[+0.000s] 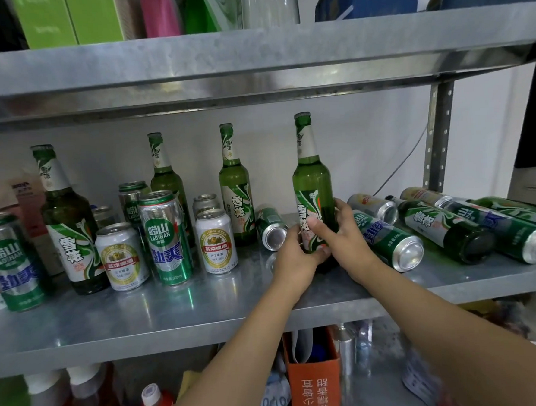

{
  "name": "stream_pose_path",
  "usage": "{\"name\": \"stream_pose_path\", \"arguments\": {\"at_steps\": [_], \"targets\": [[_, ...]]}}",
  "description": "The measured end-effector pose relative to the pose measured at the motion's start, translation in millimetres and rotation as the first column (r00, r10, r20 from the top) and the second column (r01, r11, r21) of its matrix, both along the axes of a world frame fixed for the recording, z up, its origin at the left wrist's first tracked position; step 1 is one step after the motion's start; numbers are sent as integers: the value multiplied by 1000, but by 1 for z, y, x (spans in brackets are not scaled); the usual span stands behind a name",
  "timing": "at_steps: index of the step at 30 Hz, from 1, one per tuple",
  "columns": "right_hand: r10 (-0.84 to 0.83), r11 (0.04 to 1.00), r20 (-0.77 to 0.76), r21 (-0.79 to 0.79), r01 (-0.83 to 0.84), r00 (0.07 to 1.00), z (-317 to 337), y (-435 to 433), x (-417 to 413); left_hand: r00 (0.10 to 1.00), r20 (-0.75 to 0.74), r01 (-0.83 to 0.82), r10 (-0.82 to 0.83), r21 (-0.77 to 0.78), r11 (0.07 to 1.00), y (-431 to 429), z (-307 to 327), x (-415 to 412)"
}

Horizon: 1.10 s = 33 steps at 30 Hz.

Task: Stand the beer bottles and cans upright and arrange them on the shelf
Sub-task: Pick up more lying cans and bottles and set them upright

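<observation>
A green beer bottle [312,181] stands upright on the metal shelf [161,322]. My left hand [298,251] and my right hand [340,229] both grip its lower body from either side. To the left stand three upright green bottles [68,221] and several upright cans, among them a tall green can [165,237] and a white can [215,242]. A green can [271,229] lies on its side just left of my hands. To the right lie a green can [388,241], a bottle [444,229] and more cans [513,235], all on their sides.
An upper shelf [251,56] hangs close above the bottle tops, carrying boxes. The perforated upright post [435,142] stands at the right rear. Below the shelf sit an orange box [314,385], bottles and a red-capped container [153,404].
</observation>
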State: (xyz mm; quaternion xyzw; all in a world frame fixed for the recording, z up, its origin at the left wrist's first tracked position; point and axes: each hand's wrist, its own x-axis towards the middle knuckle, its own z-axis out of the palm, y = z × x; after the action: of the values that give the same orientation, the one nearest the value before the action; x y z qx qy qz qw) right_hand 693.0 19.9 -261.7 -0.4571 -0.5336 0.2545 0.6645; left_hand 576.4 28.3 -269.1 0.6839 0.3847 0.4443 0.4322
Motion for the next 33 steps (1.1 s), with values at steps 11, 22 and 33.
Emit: {"name": "stream_pose_path", "arguments": {"at_steps": [11, 22, 33], "targets": [[-448, 849, 448, -57, 525, 774, -10, -16, -21, 984, -165, -62, 73, 73, 995, -8, 3, -2], [-336, 893, 390, -157, 422, 857, -1, 9, -17, 997, 67, -40, 42, -40, 998, 8, -11, -1], [-237, 909, 359, -247, 336, 903, 8, 60, -3, 985, 166, 54, -47, -41, 998, 14, -11, 4]]}}
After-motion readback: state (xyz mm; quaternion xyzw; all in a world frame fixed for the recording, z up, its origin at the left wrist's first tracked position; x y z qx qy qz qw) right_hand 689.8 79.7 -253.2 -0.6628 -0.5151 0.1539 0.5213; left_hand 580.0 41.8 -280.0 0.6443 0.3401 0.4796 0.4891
